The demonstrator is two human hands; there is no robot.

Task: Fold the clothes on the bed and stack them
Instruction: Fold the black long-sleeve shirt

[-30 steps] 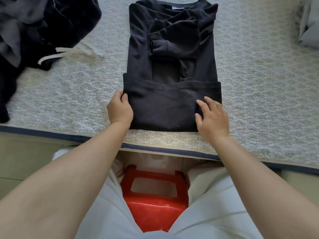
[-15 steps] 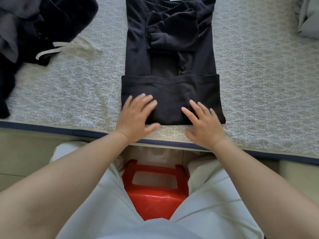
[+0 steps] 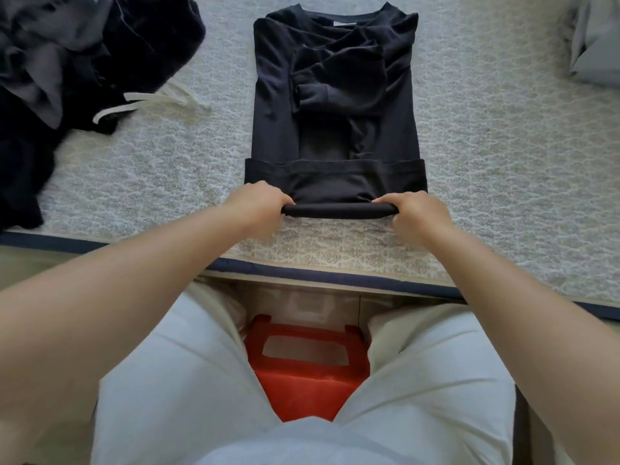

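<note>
On the bed (image 3: 503, 162), right near the front edge, there's a black long-sleeve top (image 3: 335, 95) laid flat with its sleeves folded in across the chest and collar pointing away. Both hands are clenched on the near folded edge: left hand (image 3: 260, 204) at the left corner, right hand (image 3: 414, 211) at the right, lifting that edge a bit off the quilted cover. Off to the left sits a messy pile of dark clothes (image 3: 67, 78) with a white drawstring (image 3: 151, 102) trailing out, well apart from the top. A grey bundle (image 3: 593, 52) pokes in at the far right. Below the bed edge, a red plastic stool (image 3: 307, 374) shows between the person's knees.
</note>
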